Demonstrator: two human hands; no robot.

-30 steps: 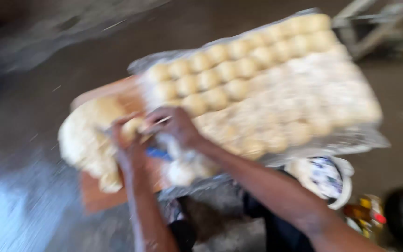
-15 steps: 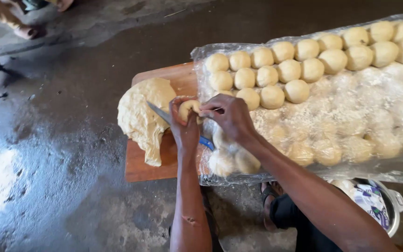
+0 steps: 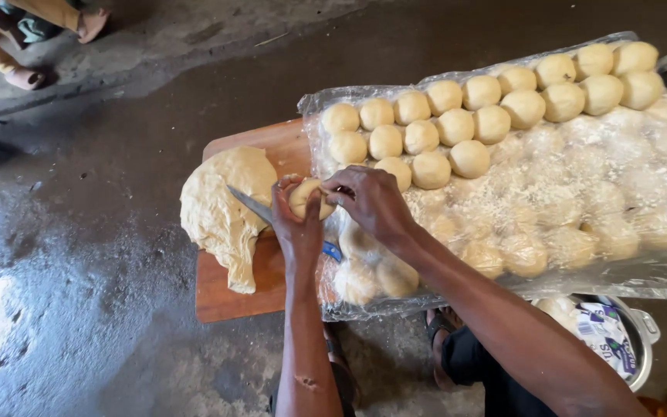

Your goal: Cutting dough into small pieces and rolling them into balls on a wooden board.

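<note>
My left hand [image 3: 296, 224] and my right hand [image 3: 372, 202] meet over a small pale dough ball [image 3: 308, 195], both closed around it above the wooden board [image 3: 229, 297]. A knife with a steel blade [image 3: 250, 205] and blue handle [image 3: 332, 250] lies on the board under my hands, its blade against a big lump of dough [image 3: 221, 205]. To the right, several rounded dough balls [image 3: 457, 123] sit in rows on a clear plastic sheet [image 3: 580, 208], with more balls under the floured sheet.
The board and sheet rest on a wet, dark concrete floor [image 3: 79, 255]. A metal pot holding a printed bag [image 3: 611, 336] stands at the lower right. Another person's feet [image 3: 48, 31] show at the top left. My sandalled feet [image 3: 441, 340] are below the board.
The camera view has steadied and shifted left, so the board and dough now sit nearer the middle. My hands stay together on the dough ball, turning it slightly.
</note>
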